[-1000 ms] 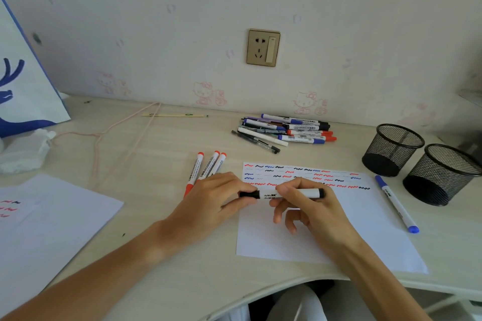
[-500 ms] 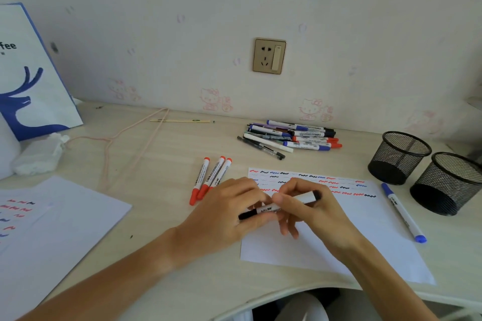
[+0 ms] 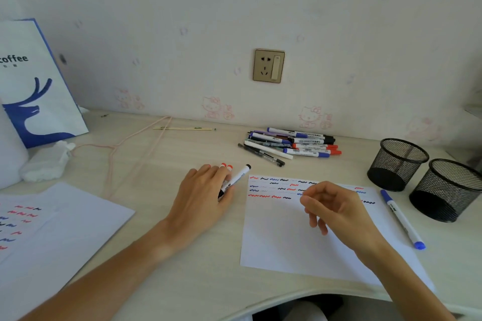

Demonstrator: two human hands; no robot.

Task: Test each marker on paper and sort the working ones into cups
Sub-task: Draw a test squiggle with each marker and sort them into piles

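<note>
Two black mesh cups (image 3: 397, 163) stand side by side just past the far right corner of the test paper (image 3: 300, 237), and a blue marker (image 3: 401, 219) lies along that paper's right edge. Just off the paper's left edge, the left hand (image 3: 203, 198) pinches a black marker (image 3: 236, 180) beside red markers (image 3: 226, 166), their caps peeking past its fingertips. Over the paper's squiggles the right hand (image 3: 336, 207) hangs with fingers loosely curled, holding nothing, while a pile of markers (image 3: 292, 144) lies behind the paper.
</note>
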